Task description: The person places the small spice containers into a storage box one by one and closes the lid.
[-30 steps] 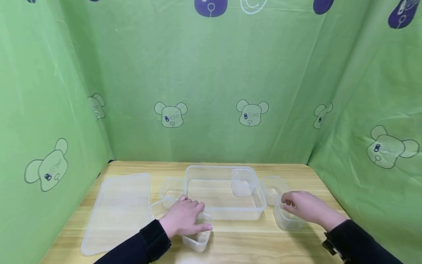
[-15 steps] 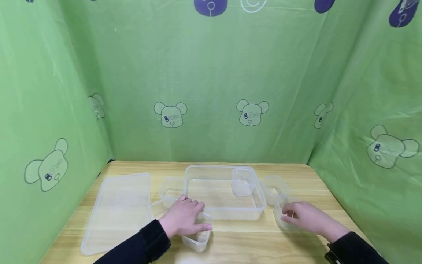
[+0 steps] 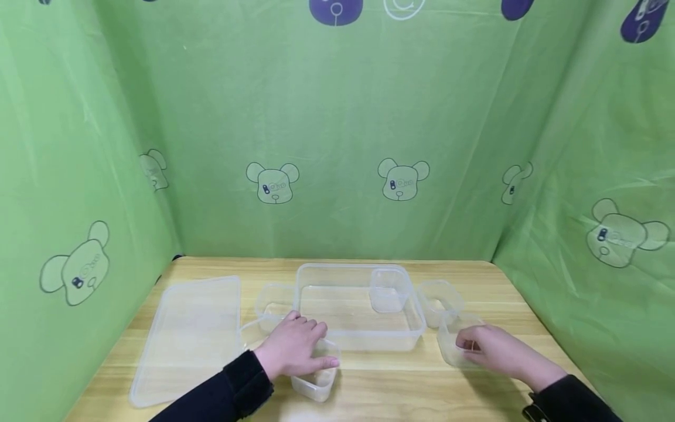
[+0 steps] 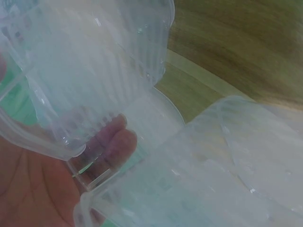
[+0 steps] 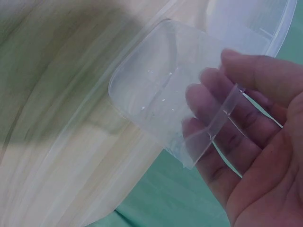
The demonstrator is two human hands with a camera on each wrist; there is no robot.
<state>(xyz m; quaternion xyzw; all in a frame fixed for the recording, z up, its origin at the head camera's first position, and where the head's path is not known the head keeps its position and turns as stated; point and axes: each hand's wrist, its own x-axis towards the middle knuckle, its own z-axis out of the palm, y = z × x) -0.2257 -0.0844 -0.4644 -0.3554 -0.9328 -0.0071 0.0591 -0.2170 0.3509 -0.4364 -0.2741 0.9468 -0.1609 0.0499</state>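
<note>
In the head view my left hand (image 3: 295, 349) reaches over a small clear plastic container (image 3: 317, 388) at the front, its thumb on the right side. The left wrist view has those fingers (image 4: 120, 142) curled behind ribbed clear walls, between two containers. At the right, my right hand (image 3: 498, 354) holds another small clear container (image 3: 448, 343) by its near right wall. Through that wall, the right wrist view shows bent fingers (image 5: 199, 101), with the thumb closer to the camera. This container stands on the wooden table, just right of the large clear box (image 3: 364, 341).
One small container (image 3: 387, 290) sits in the large box's back right corner. Others stand beside the box, one at left (image 3: 271, 296) and one at right (image 3: 440, 300). A flat translucent lid (image 3: 190, 340) lies on the left. Green printed curtains (image 3: 337, 223) enclose the table.
My right hand has shifted a little down and right from over the right-hand container to its near right wall. The left hand has stayed in place.
</note>
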